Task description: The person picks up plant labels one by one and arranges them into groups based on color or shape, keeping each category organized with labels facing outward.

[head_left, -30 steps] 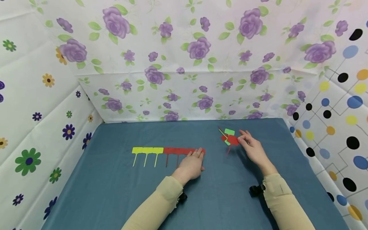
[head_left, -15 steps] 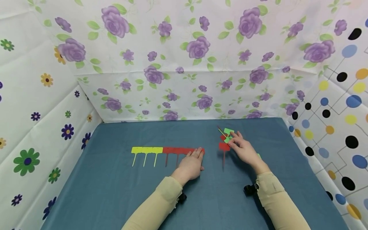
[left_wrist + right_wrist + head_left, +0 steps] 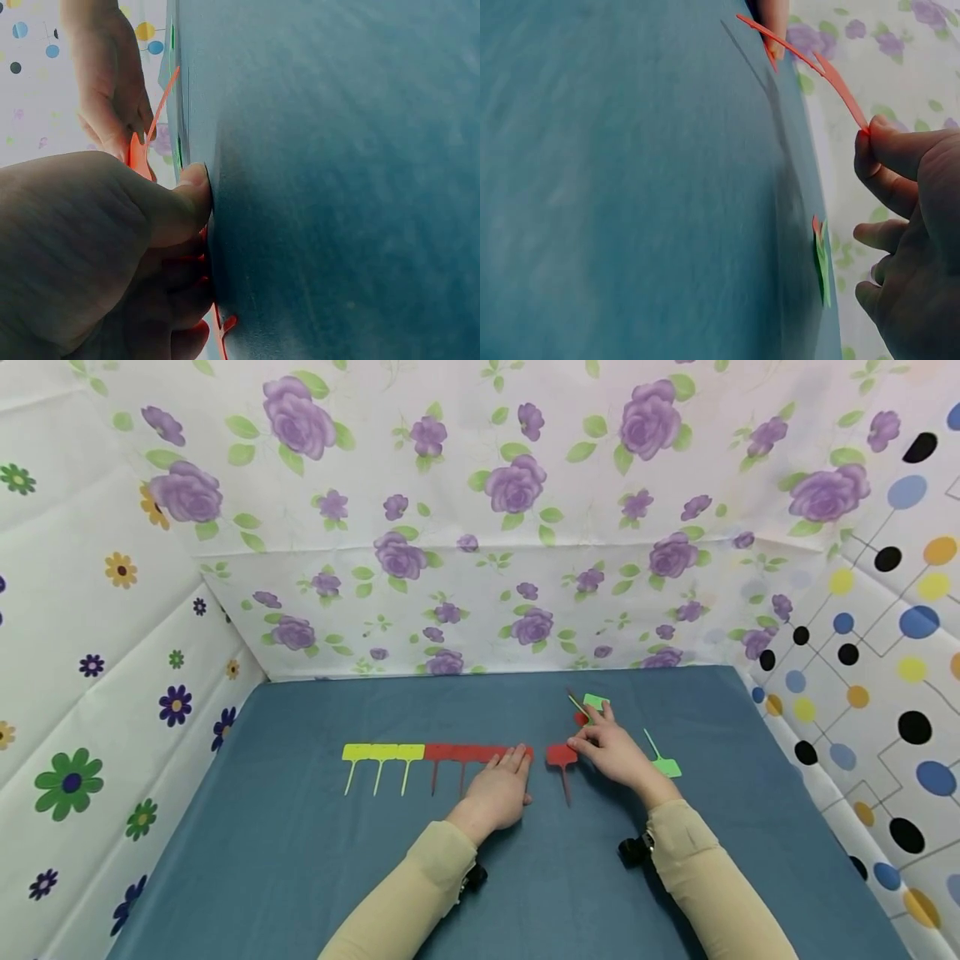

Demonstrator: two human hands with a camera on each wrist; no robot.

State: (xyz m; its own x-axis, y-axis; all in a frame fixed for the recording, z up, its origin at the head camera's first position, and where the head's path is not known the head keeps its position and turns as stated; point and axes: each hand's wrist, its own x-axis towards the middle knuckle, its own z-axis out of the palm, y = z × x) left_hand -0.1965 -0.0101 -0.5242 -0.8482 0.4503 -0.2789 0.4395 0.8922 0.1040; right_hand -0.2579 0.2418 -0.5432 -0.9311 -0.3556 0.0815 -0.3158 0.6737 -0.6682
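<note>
A red T-shaped plant label is pinched at its right edge between the thumb and finger of my right hand, its stem pointing toward me. In the right wrist view this label is raised off the cloth. My left hand rests with extended fingers on the right end of a row of red labels, hiding part of them. Yellow labels continue that row to the left, stems toward me. Just beyond my right fingers lies a small pile with a green label and a red piece, partly covered.
A single green label lies right of my right hand, its stem pointing away. The blue cloth covers the table, and a flowered sheet hangs along its back edge. Patterned sheets stand at both sides.
My right hand has moved left and slightly toward me, carrying the red label from the pile to near the row's right end. The green label at right has come into sight. My left hand stays put.
</note>
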